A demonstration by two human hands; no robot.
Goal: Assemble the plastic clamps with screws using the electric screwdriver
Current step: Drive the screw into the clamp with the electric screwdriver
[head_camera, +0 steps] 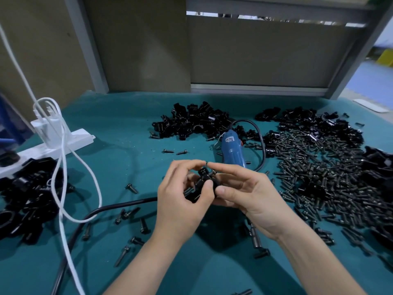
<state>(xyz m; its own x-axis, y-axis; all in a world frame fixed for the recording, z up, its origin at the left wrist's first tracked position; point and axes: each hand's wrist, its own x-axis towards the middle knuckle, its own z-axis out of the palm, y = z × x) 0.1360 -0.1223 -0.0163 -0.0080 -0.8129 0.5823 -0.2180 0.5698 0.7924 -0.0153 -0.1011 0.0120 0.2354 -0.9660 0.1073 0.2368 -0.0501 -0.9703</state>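
Both my hands hold one black plastic clamp (203, 177) above the middle of the green table. My left hand (182, 201) grips its left side, thumb over the front. My right hand (246, 194) cups it from the right, and its fingertips pinch a black screw (209, 167) at the clamp's top. The blue electric screwdriver (231, 150) lies on the table just behind my hands, untouched. A wide heap of loose black screws (314, 167) spreads to the right. A pile of black clamp parts (191, 122) sits behind the screwdriver.
A black cord (119, 206) runs from under my left hand toward the front left. A white power strip (55, 143) with white cables (63, 167) stands at the left, beside more black clamps (27, 199). Single screws (131, 188) lie scattered on the green table (119, 128).
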